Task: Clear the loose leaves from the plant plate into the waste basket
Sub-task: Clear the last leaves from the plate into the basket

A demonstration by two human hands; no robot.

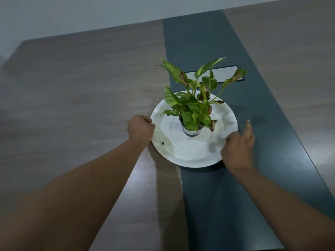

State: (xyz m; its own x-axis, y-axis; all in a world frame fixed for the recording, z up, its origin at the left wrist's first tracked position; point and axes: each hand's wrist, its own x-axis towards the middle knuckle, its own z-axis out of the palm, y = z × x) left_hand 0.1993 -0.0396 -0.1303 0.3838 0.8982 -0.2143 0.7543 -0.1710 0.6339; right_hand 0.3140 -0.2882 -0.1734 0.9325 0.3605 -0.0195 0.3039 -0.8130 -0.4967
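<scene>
White and round, the plate (194, 160) lies between the two hands on a surface (72, 91) of brown wood grain crossed by a dark grey strip (208, 42); the plate straddles the seam where wood meets strip. The left hand (140, 128) sits at the plate's left rim, fingers curled into a loose fist with the knuckles touching or just over the edge; whether it pinches the rim cannot be told. The right hand (237, 149) rests on the rim at the opposite side, fingers mostly curled, with one finger stretched out away from the person and pointing over the grey strip; whether it grips the rim is not clear either. Between the hands, near the plate's centre, a small dark pot (190, 132) stands upright inside a faint ring marked on the plate. From it rises a plant (192, 107) with green and yellow variegated leaves, several browned and curled at their tips. One small green leaf scrap (162, 143) lies loose on the plate just right of the left wrist, and a few dark specks dot the near rim between the hands. Beyond the plant, farther from both hands, a pale rectangular panel (223, 74) is set into the grey strip. No basket is in view.
</scene>
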